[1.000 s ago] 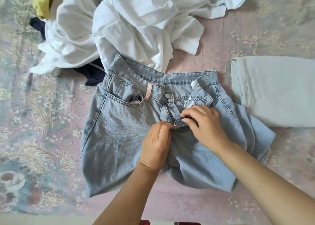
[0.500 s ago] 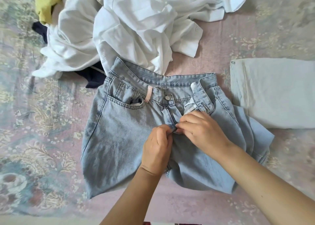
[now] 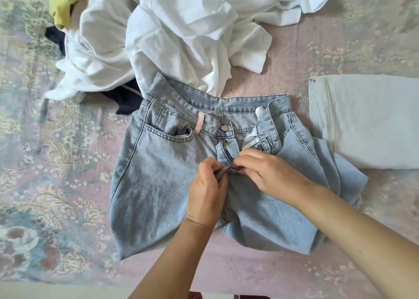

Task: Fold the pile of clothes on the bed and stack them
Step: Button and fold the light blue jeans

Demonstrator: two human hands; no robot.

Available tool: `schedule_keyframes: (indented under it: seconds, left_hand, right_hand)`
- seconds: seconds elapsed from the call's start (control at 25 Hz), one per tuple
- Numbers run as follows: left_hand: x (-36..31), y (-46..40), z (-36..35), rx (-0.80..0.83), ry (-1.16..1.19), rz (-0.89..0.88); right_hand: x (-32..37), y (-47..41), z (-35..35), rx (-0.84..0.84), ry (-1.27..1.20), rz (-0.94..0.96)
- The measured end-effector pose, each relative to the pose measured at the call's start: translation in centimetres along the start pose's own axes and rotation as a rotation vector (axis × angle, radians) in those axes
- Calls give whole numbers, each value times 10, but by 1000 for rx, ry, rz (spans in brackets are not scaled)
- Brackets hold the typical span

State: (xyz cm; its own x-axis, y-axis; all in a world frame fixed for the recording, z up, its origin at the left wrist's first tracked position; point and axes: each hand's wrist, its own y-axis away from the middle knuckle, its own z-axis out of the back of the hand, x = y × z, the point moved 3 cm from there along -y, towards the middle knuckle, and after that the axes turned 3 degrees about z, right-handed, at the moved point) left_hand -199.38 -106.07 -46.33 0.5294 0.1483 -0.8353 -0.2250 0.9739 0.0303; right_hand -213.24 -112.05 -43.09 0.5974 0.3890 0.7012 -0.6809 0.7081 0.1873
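A bed (image 3: 56,162) covered in a pink and pale green flowered spread fills the view. A pair of light blue jeans (image 3: 163,181) lies flat in the middle of it, waistband away from the person, the fly open and the metal button (image 3: 224,128) undone. The left hand (image 3: 207,199) has its fingers curled, pinching the denim at the bottom of the fly. The right hand (image 3: 269,174) meets it there, its fingertips pinched on the zipper (image 3: 233,169) just beside the left thumb. A pink belt loop (image 3: 199,123) sits left of the button, next to the front pocket.

Beyond the jeans, a rumpled pile of white shirts (image 3: 176,33) touches the waistband. A yellow garment (image 3: 62,4) and a dark navy garment (image 3: 127,100) poke out from under the pile at its left side. To the right, near the jeans' far leg, lies a folded pale piece of clothing (image 3: 367,119), flat on the spread.
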Motion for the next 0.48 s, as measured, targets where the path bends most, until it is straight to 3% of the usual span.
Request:
schedule_keyframes:
  seconds: [0.24,0.48]
  left_hand:
    - [3,0,0,-14,67,113]
    - [1,-3,-3,-31,127,212]
  right_hand:
    - [-3,1,2,-61,-14,10]
    - [-4,3,-5,-373,-138,-231]
